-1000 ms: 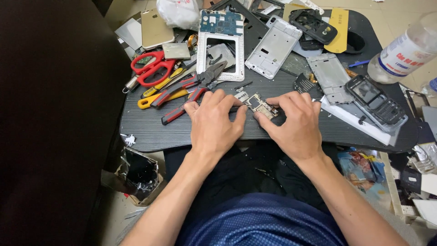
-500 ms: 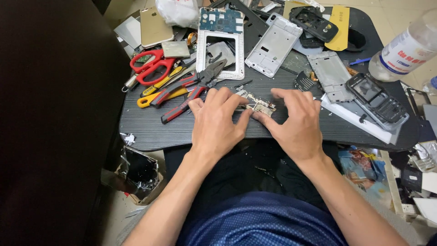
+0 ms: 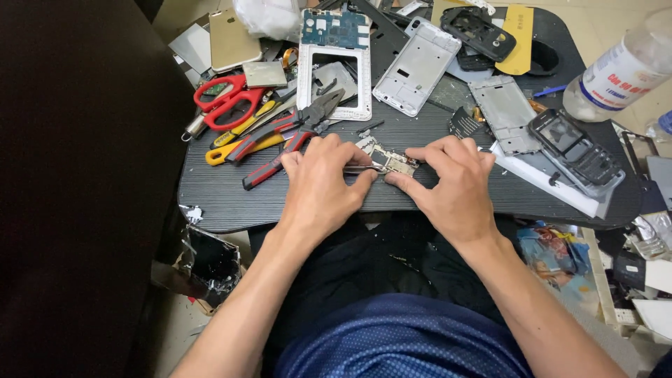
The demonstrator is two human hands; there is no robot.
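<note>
Nearest, at 6 o'clock: blue dotted shirt and two bare forearms reaching up onto a dark wood-grain lap table.

At centre: left hand curled, fingertips pinched on thin metal tweezers pointing toward 3 o'clock. Right hand curled too, thumb and forefinger pressing down a small circuit board, flat on the table between both hands, tweezer tip touching it.

At 10 o'clock from the hands: red-and-black pliers, a yellow-handled tool beneath, red scissors farther out.

At 12 o'clock: white phone frame with a blue board at its top, a silver phone frame just beside it, tilted.

At 2 o'clock: grey metal plate, then a black phone shell lying on a white sheet.

Farthest, at 1 o'clock: yellow rounded card under a black casing. At the far right edge: clear plastic bottle on its side, white label with red and blue print wrapped round the middle.

At 11 o'clock, far: gold phone face down, a white crumpled bag beyond.

At 8 o'clock, below the table: broken screen amid scraps.
</note>
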